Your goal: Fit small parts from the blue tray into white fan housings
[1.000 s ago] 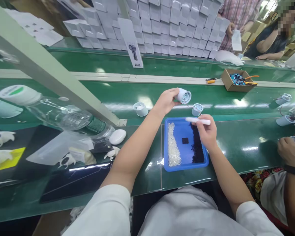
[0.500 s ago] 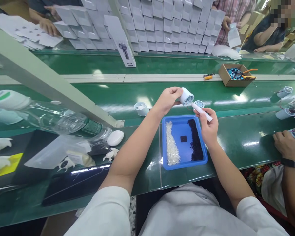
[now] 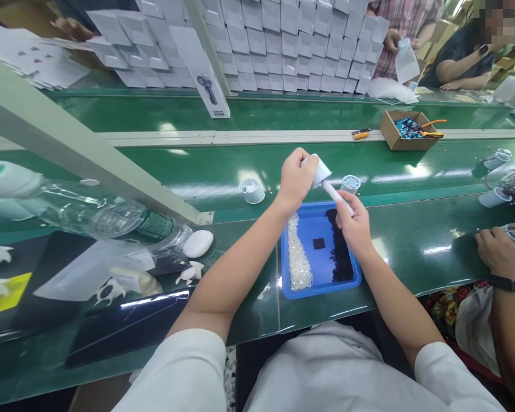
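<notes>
A pale blue-white cylindrical housing (image 3: 321, 170) is gripped in my left hand (image 3: 296, 178), tilted so its open end is turned away from view. My right hand (image 3: 355, 222) has its fingers wrapped round a slim white stick-like tool (image 3: 333, 193), whose far end meets the housing's lower edge. What the tip touches is hidden. Below both hands lies a blue tray (image 3: 285, 280) with clear-white small pieces (image 3: 299, 257) along its left side, black small pieces (image 3: 342, 252) along its right and a black square (image 3: 318, 243) between them.
Two similar housings stand behind the tray, one at left (image 3: 252, 191) and one at right (image 3: 351, 183). A cardboard box (image 3: 395, 137) sits farther back. A slanted metal post (image 3: 111, 154) and a plastic bottle (image 3: 111, 209) occupy the left. A co-worker's hand (image 3: 502, 252) works at right.
My left hand has rotated the housing, so its open inside no longer shows. My right hand has shifted slightly left and down with the white tool.
</notes>
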The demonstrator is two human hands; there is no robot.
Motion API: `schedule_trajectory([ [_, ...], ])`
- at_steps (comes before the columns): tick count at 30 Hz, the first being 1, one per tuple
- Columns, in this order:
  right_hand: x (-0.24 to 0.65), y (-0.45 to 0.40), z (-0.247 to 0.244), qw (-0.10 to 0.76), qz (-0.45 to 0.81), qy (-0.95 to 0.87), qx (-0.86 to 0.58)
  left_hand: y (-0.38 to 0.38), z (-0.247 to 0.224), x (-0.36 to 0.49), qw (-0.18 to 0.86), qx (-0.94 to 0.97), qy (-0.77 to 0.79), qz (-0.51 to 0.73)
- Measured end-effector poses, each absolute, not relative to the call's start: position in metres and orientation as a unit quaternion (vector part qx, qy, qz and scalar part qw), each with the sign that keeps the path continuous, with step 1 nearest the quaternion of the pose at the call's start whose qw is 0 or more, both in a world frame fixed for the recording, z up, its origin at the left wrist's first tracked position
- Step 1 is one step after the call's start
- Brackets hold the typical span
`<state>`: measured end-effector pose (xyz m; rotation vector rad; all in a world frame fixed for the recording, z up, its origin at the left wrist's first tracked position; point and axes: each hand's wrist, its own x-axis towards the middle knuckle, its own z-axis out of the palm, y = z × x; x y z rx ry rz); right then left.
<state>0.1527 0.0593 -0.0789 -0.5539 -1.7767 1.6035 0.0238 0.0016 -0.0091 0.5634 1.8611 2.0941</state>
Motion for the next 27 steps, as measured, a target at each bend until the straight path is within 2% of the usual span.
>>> schedule_trajectory([
  [2,0.152,0.056,-0.078,0.278,0.622,-0.702,-0.208,0.005,-0.014,0.031,0.086,0.185,0.607,0.768],
  [6,0.153,0.051,-0.078,0.228,0.620,-0.722,-0.205,0.010,-0.024,0.045,0.088,0.152,0.567,0.805],
  [13,0.153,0.045,-0.083,0.244,0.620,-0.709,-0.231,0.015,-0.041,0.053,0.144,0.116,0.551,0.814],
  [18,0.153,0.042,-0.082,0.254,0.625,-0.701,-0.230,0.013,-0.047,0.054,0.145,0.144,0.546,0.813],
  [23,0.156,0.050,-0.075,0.287,0.623,-0.692,-0.222,0.009,-0.043,0.052,0.092,0.304,0.628,0.711],
  [27,0.159,0.062,-0.071,0.290,0.587,-0.720,-0.230,0.008,-0.038,0.030,0.171,0.342,0.637,0.670],
])
